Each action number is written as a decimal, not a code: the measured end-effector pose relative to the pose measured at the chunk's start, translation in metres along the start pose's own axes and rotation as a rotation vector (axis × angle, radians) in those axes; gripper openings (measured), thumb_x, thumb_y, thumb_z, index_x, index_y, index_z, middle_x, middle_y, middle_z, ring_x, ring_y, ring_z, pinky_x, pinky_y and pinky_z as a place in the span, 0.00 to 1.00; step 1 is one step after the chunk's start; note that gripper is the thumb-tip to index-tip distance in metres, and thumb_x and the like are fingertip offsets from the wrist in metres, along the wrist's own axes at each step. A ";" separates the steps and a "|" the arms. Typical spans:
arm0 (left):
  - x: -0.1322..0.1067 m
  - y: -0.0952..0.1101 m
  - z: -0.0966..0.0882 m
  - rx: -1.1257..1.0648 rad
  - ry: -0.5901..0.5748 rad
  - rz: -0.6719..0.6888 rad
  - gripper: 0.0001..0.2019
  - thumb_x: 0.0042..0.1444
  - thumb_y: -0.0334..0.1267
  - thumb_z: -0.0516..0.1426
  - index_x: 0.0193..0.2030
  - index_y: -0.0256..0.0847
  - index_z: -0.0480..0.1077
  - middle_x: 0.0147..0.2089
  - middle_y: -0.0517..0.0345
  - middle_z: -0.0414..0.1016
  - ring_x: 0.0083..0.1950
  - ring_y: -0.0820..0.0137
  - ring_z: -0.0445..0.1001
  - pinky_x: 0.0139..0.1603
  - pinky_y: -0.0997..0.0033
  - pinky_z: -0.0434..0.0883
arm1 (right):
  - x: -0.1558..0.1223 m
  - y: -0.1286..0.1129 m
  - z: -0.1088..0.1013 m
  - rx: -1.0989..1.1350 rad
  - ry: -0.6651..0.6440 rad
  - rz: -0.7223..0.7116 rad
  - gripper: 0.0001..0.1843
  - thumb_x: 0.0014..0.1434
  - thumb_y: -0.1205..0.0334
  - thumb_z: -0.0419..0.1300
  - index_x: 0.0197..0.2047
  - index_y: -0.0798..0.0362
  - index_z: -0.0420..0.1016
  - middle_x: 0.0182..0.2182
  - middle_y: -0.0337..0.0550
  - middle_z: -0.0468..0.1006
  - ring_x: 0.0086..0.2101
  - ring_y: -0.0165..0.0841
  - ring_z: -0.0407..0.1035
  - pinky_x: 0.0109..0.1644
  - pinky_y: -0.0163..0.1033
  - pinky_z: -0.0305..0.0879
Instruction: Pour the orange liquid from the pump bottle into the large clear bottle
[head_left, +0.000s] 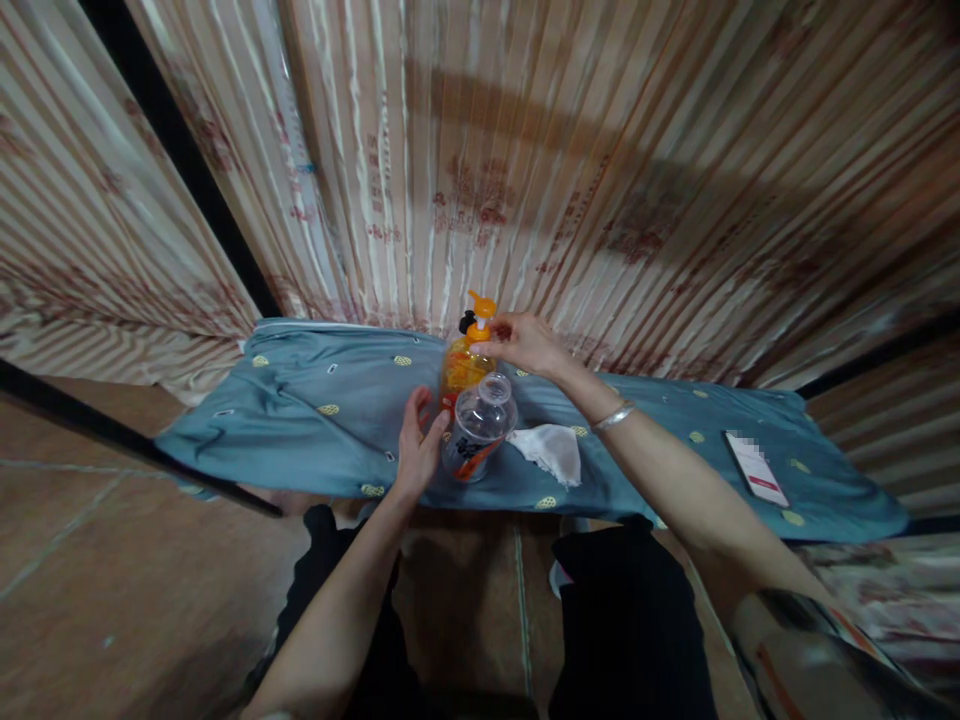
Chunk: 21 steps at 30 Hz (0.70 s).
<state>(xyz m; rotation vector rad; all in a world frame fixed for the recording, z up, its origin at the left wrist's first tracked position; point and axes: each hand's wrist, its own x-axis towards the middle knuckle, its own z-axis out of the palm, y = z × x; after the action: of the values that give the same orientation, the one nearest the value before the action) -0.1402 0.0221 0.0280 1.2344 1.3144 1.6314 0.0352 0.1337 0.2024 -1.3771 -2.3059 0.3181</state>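
Note:
A bottle of yellow liquid (466, 368) with an orange pump head (482, 305) stands upright on the cloth-covered surface. My right hand (525, 343) reaches in from the right, its thumb and fingers closed round the orange collar below the pump. In front of that bottle is a clear, open-mouthed plastic bottle (478, 435) with a black and orange label, overlapping its lower part. My left hand (421, 442) is to the left of the clear bottle, fingers curved and apart, thumb close to its side; whether it touches is unclear. A small black object (467, 321) shows behind the pump.
A crumpled white cloth (551, 452) lies right of the clear bottle. Farther right is a phone (757, 470). The blue-grey cloth (330, 440) covers the narrow surface, with dark frame bars (180, 150) at its ends and a striped curtain (480, 130) behind.

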 end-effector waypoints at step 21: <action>-0.025 0.055 -0.029 0.232 0.106 0.322 0.23 0.64 0.54 0.61 0.58 0.42 0.69 0.52 0.48 0.75 0.53 0.59 0.77 0.60 0.53 0.75 | -0.069 0.041 -0.047 0.120 0.421 0.062 0.17 0.57 0.49 0.67 0.42 0.53 0.77 0.34 0.41 0.80 0.34 0.36 0.72 0.44 0.41 0.67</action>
<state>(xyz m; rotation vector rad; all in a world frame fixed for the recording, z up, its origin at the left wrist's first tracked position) -0.1575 -0.0227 0.0739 1.5841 1.4606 1.8257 0.1175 0.0915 0.2098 -1.3126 -1.8742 0.1617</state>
